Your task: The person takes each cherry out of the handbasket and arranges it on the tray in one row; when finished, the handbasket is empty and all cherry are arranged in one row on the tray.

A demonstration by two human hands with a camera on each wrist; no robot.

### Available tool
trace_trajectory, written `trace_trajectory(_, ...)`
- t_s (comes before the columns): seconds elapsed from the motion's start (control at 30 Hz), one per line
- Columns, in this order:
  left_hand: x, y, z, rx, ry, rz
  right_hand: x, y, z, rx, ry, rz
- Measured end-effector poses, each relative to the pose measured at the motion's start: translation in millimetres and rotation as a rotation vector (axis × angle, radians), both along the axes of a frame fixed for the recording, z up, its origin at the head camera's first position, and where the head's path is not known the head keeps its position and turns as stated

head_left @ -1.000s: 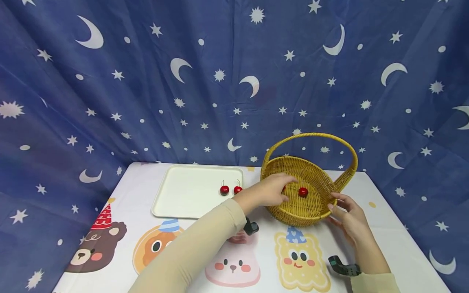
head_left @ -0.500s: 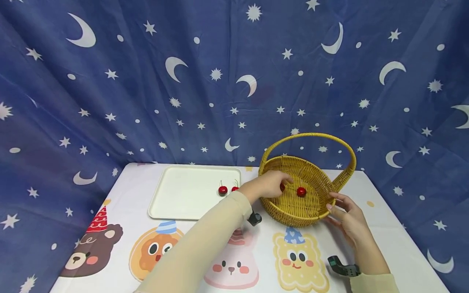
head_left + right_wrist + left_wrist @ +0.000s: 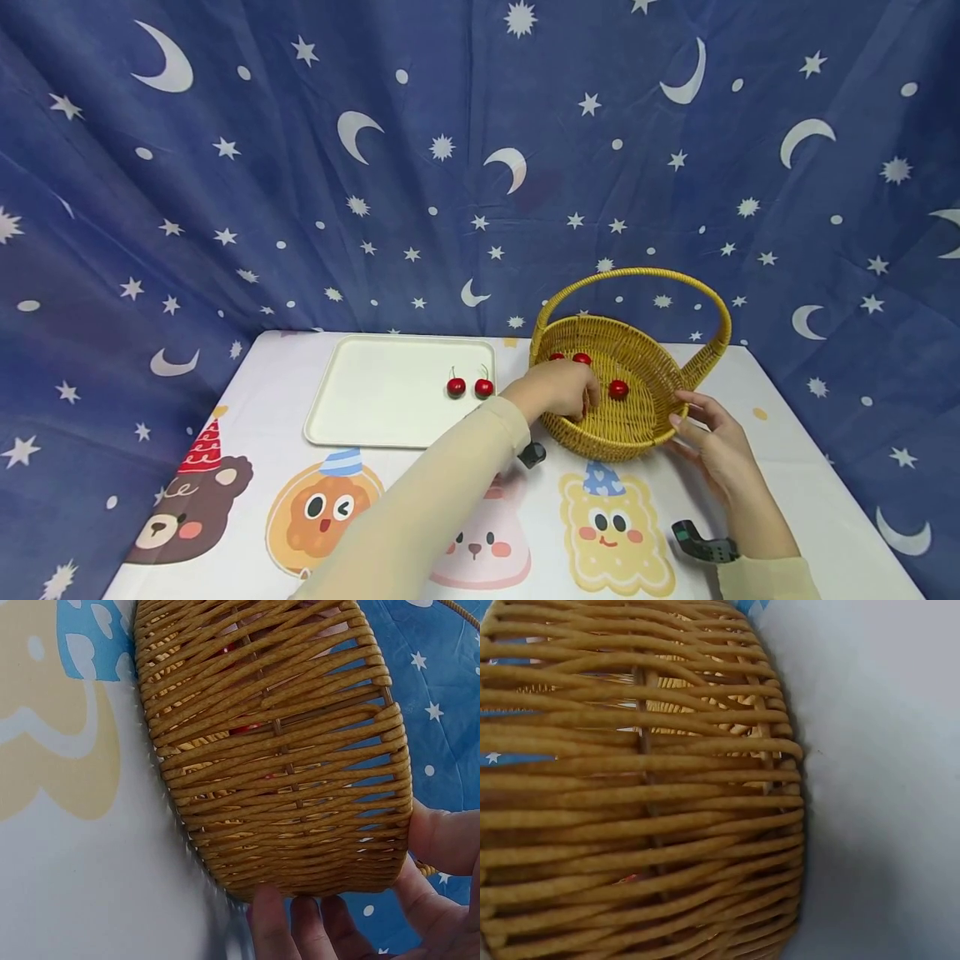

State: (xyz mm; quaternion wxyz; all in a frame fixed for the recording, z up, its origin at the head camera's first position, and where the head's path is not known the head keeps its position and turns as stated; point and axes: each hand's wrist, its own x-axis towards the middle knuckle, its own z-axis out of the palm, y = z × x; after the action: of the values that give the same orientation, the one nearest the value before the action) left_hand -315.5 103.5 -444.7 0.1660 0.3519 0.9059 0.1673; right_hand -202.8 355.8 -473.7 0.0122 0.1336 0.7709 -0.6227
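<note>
The yellow wicker basket (image 3: 603,446) stands at the right of the table, its tall handle arching over it. My left hand (image 3: 558,390) reaches over its left rim, fingers bent down inside; the fingertips are hidden, so I cannot tell if they hold anything. Red cherries lie in the basket: one (image 3: 618,390) in the middle, another (image 3: 582,358) behind the hand and a partly covered one (image 3: 557,357) at the left. My right hand (image 3: 716,450) grips the basket's right side. In the right wrist view its thumb (image 3: 442,840) is at the rim and its fingers are against the wicker wall.
A white tray (image 3: 382,392) lies left of the basket, bearing two stemmed cherries, one at left (image 3: 456,387) and one at right (image 3: 483,387). My left forearm crosses the cartoon-printed tablecloth (image 3: 780,467). A blue curtain (image 3: 420,167) with moons and stars hangs behind.
My left hand has moved down and nearer inside the basket, its fingers bending downward. Cherries behind it have come into view. My right hand keeps its grip on the basket.
</note>
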Motion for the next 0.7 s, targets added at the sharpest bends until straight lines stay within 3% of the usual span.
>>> trace_trajectory(0.2, -5.1, -1.8, -3.5, 0.106, 0.069, -0.010, -0.2, 0, 0.1, -0.003, 0.012, -0.005)
trace_trajectory(0.4, -6.2, -4.7, -3.5, 0.278, 0.072, 0.027, 0.3, -1, 0.4, -0.002, 0.013, -0.015)
trace_trajectory(0.53, -1.4, -11.6, 3.8, 0.381, 0.052, 0.045, 0.1, -1, 0.8, -0.010, 0.020, -0.016)
trace_trajectory(0.7, 11.3, -29.4, 20.5, 0.463, 0.016, 0.044, -0.3, -1, 0.6, -0.021, 0.029, -0.006)
